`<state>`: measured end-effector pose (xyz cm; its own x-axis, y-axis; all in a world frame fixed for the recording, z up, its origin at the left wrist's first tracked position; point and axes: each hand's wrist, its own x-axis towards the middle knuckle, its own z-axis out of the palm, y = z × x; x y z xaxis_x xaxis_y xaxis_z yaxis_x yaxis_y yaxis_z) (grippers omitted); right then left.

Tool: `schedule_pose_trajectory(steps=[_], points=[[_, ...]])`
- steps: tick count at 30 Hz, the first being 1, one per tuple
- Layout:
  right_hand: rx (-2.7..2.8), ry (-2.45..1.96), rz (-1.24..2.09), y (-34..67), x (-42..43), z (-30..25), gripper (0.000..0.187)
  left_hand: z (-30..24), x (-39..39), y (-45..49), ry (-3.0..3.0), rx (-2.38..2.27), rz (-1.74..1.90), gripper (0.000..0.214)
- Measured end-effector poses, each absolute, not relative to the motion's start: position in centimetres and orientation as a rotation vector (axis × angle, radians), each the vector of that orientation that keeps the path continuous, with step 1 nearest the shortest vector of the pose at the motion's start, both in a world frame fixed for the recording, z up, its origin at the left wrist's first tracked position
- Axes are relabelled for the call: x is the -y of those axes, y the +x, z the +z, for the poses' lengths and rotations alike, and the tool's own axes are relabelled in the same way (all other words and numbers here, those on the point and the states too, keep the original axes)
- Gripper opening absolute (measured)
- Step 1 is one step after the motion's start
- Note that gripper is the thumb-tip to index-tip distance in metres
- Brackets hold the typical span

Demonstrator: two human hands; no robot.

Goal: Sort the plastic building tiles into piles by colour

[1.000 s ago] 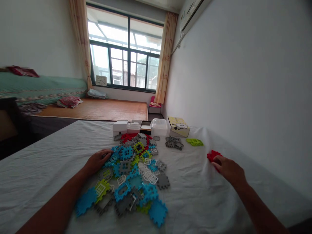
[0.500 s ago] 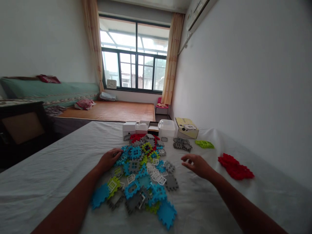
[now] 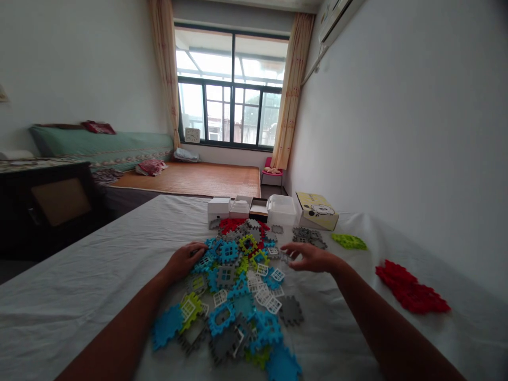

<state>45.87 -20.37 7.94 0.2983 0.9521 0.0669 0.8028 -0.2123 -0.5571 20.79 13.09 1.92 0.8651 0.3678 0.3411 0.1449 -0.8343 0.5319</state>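
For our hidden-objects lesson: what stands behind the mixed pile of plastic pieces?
Two white boxes, a black-edged box and a clear container. The mixed pile covers parts of the boxes' lower edges.

Bright window point(image 3: 218, 106), 2 curtains point(image 3: 294, 90) — white walls point(image 3: 397, 127) — bed point(image 3: 206, 177), pink chair point(image 3: 269, 162).

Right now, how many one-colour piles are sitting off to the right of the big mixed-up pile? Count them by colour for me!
Grey pile: 1
Lime-green pile: 1
Red pile: 1
Total: 3
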Motion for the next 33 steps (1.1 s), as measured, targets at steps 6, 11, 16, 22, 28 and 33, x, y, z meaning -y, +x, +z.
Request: schedule_pose_trajectory(steps=[6, 11, 16, 22, 28, 33], points=[[0.985, -2.429, -0.436, 53.5, 22.8, 4.4, 0.032, 2.0, -13.1, 20.9, 2.533, -0.366, 0.598, 0.041], [1.096, -2.299, -0.578, 52.3, 22.4, 3.4, 0.033, 2.1, -12.9, 20.9, 2.512, -0.357, 0.618, 0.042], [1.64, -1.933, 0.25, 45.6, 20.0, 5.4, 0.033, 1.8, -12.9, 20.9, 2.518, -0.36, 0.62, 0.04], [1.73, -1.821, 0.544, 43.0, 19.9, 5.7, 0.033, 1.7, -13.0, 20.9, 2.52, -0.372, 0.612, 0.04], [1.558, -1.822, 0.661, 44.2, 20.1, 5.2, 0.028, 1.8, -12.9, 20.8, 2.519, -0.364, 0.618, 0.038], [1.5, -1.693, 0.894, 44.3, 20.2, 4.8, 0.035, 2.1, -12.7, 20.8, 2.518, -0.354, 0.613, 0.038]])
